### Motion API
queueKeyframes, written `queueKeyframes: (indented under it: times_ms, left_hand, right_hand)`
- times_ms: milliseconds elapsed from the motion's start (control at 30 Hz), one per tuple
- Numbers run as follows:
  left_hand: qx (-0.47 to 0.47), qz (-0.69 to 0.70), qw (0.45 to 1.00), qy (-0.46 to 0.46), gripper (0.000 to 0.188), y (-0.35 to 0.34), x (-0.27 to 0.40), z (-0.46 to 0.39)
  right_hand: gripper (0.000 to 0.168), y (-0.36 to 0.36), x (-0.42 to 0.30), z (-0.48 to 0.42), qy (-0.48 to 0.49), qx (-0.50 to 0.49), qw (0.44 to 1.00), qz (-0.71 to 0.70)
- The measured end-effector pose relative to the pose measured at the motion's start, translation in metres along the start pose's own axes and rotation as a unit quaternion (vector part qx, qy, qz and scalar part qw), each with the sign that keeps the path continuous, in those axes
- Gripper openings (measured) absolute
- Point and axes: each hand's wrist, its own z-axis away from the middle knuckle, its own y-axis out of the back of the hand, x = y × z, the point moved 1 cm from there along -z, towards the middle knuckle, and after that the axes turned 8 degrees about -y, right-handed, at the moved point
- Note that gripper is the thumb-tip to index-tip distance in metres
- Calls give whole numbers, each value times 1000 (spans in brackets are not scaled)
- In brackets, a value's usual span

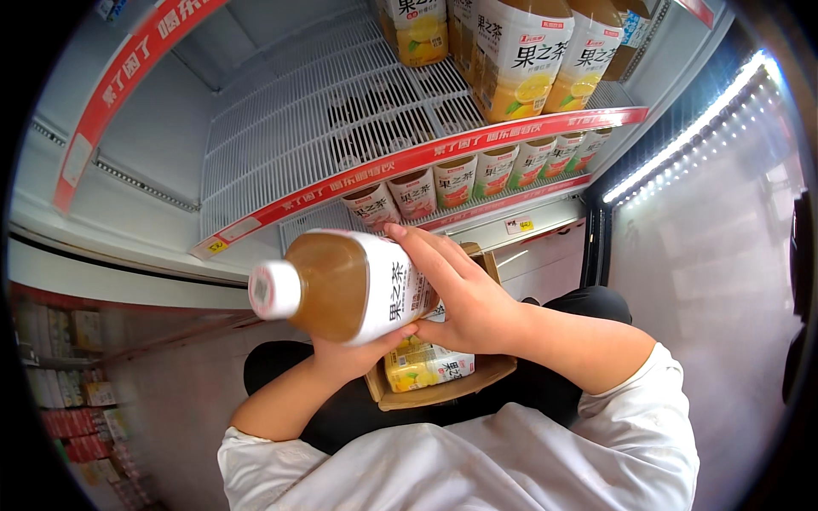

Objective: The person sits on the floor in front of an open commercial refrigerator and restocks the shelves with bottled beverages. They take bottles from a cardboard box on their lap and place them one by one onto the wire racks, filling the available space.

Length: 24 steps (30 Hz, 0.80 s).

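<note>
A large plastic bottle of amber tea (332, 287), with a white cap and a white label, is tilted so its cap points left. My right hand (473, 294) grips its lower part from the right. Under the bottle is my left hand (358, 358), supporting it, with most of its fingers hidden. Below both hands stands an open cardboard box (447, 396) between my knees. Inside it lies another bottle with a yellow lemon label (428, 370). Several large lemon tea bottles (524, 64) stand at the right of the fridge's upper wire shelf (275, 121).
Red strips (358, 172) edge the shelves. Several bottles (454, 182) fill a row on the lower shelf. At the right is the open fridge door (703, 255) with a bright light strip (690, 128). Stacked goods (70, 389) stand at the far left.
</note>
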Motion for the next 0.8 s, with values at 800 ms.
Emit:
queueKeyframes:
  times_ms: [800]
  left_hand:
    - [235,-209,919,-239,102,-2,-16,-187]
  right_hand:
    - [48,57,43,-29,73,246,953,160]
